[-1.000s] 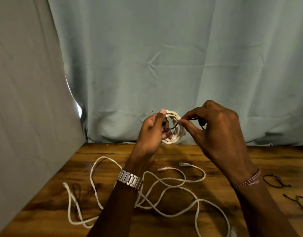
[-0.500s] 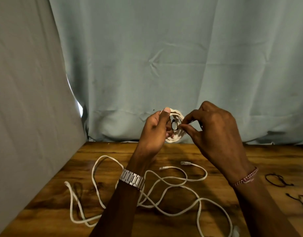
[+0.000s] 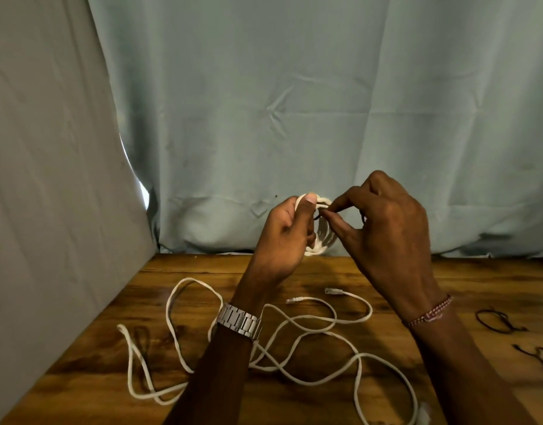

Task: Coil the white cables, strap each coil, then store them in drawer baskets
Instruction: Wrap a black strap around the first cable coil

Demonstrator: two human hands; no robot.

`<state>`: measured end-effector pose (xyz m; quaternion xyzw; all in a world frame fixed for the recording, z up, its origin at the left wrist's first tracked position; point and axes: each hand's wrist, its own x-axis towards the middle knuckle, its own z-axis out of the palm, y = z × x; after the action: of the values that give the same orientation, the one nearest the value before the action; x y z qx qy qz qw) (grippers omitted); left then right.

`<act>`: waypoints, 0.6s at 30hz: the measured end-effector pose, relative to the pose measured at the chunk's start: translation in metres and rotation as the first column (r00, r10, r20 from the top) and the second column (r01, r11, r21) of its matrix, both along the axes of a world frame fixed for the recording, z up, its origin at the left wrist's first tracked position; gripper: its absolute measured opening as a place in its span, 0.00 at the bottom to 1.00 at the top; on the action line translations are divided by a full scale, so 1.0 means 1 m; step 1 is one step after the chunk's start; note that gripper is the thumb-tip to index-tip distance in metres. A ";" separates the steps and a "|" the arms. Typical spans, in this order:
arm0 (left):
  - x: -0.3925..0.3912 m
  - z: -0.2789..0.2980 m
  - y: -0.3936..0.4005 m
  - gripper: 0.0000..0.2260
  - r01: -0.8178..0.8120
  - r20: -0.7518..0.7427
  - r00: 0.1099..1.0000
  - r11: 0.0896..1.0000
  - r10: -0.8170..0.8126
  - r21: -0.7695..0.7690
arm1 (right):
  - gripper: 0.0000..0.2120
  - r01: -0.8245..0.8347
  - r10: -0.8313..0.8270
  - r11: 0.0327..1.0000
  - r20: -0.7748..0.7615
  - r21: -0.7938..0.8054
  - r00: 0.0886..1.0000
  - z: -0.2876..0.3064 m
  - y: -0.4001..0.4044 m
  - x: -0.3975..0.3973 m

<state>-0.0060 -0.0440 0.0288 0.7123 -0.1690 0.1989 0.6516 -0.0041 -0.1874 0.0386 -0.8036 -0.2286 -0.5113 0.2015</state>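
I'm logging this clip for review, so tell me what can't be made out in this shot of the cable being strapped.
- Head view: the black strap is mostly hidden by the right hand; whether it is fastened cannot be told.
- The white coil is partly covered by the left hand.
- The loose white cable runs off the bottom edge.
- No drawer baskets in view.

white coiled cable (image 3: 320,240), thin black strap (image 3: 316,216) on it. loose white cable (image 3: 310,332) on brown woodgrain table (image 3: 294,400). silver watch (image 3: 240,321), red-pink beaded bracelet (image 3: 429,314). black ties (image 3: 494,321). pale grey-green curtain (image 3: 294,102).
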 end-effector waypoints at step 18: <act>-0.003 0.006 -0.003 0.13 0.033 0.002 0.999 0.989 -0.033 -0.141 | 0.10 -0.018 0.054 0.990 0.266 -0.138 0.962 -0.006 0.006 -0.001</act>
<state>-0.0091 -0.0470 0.0343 0.6617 -0.1663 0.1993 0.7034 -0.0051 -0.1810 0.0324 -0.7340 -0.3024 -0.5955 0.1232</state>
